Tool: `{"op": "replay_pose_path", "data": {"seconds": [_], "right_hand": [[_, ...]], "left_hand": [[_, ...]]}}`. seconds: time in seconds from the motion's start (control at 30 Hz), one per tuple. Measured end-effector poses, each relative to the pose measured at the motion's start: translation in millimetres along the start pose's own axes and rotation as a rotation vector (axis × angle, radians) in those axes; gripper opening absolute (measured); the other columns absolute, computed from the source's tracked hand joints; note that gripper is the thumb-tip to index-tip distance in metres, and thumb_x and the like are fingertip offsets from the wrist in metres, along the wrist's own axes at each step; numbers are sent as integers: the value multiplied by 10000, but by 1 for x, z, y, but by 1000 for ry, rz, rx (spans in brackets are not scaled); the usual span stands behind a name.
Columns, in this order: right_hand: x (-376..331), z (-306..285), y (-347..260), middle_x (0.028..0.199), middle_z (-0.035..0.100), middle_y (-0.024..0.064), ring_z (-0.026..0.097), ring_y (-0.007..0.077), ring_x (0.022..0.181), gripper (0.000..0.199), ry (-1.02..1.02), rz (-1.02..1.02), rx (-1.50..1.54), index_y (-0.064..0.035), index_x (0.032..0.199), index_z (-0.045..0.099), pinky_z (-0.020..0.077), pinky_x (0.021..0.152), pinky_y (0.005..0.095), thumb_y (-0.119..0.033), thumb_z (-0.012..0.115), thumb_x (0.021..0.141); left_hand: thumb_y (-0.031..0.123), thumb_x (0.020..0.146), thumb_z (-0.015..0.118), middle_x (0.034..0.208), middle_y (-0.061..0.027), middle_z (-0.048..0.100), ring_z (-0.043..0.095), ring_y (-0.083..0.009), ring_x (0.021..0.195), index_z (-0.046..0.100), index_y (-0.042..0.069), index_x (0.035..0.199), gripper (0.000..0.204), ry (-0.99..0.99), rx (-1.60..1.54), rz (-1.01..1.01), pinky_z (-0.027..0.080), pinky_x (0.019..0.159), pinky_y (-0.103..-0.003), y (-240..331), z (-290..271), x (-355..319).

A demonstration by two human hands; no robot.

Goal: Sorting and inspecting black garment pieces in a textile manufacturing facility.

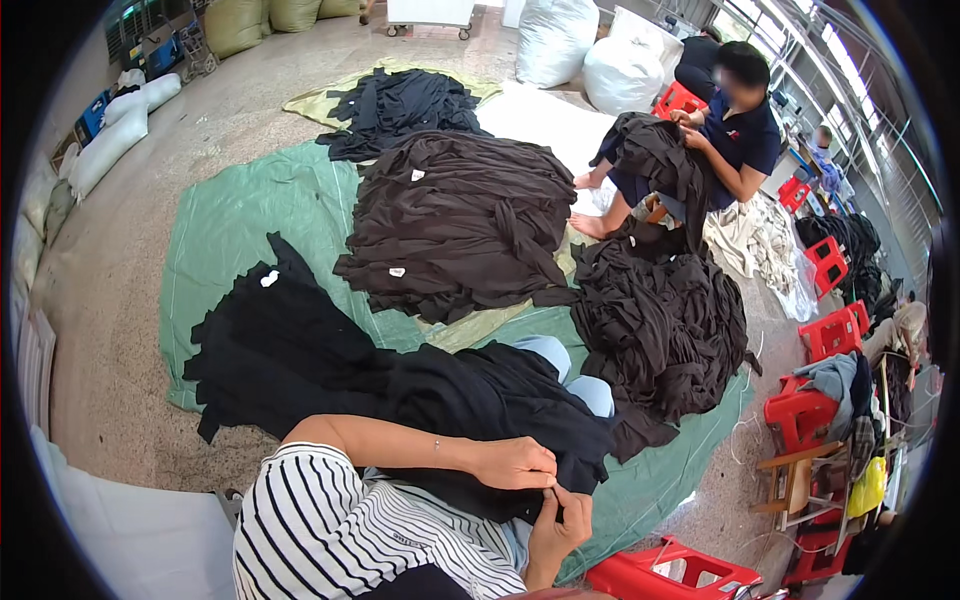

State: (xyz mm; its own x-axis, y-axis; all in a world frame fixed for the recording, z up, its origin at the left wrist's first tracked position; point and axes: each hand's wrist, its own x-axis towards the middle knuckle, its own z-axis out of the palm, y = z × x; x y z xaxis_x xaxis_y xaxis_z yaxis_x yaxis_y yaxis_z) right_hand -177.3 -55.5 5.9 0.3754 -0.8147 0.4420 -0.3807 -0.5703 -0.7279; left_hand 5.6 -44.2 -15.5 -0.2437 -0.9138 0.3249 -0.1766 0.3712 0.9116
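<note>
A black knitted garment [480, 390] lies across my lap, its folds hanging over my light blue trouser legs. My left hand [515, 464] reaches in from the left over the cloth, fingers closed and bent. My right hand [562, 525] is closed in a pinch just below it, at the garment's near right edge. The fingertips of both hands meet; whatever is pinched between them is too small to make out. To the left, the same dark cloth runs into a spread heap of black garments [275, 335] with a small white tag on top.
Piles of dark brown garments [460, 215] [660, 330] cover the green tarp [235, 215]. Beyond lies another black pile [405, 105]. A seated co-worker [735, 140] handles dark cloth at far right. Red stools [800, 415] line the right; another red stool [675, 570] is close by my right hand.
</note>
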Motion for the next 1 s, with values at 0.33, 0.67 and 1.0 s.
{"op": "replay_pose_path", "data": {"seconds": [0.33, 0.67, 1.0], "right_hand": [[0, -3, 6, 760, 626, 98, 599, 227, 684, 139, 6, 40, 112, -4, 862, 683, 474, 636, 308, 52, 740, 749], [2, -6, 9, 755, 596, 71, 549, 172, 692, 95, 12, 115, 199, 11, 825, 651, 436, 644, 281, 52, 716, 770], [-9, 4, 21, 808, 575, -9, 500, 85, 767, 70, 117, 545, 727, -25, 830, 617, 400, 740, 232, -46, 679, 853]], "left_hand": [[170, 902, 654, 820, -113, 611, 585, -195, 707, 634, -64, 923, 235, -103, -132, -194, 437, 617, -331, -8, -2, -3], [84, 841, 626, 759, -109, 560, 530, -211, 651, 615, -65, 887, 157, 2, -121, -126, 415, 606, -323, 6, 5, -1], [55, 886, 653, 861, 54, 633, 548, -18, 800, 688, -10, 958, 104, 358, -779, -553, 456, 720, -202, -1, 51, -10]]}}
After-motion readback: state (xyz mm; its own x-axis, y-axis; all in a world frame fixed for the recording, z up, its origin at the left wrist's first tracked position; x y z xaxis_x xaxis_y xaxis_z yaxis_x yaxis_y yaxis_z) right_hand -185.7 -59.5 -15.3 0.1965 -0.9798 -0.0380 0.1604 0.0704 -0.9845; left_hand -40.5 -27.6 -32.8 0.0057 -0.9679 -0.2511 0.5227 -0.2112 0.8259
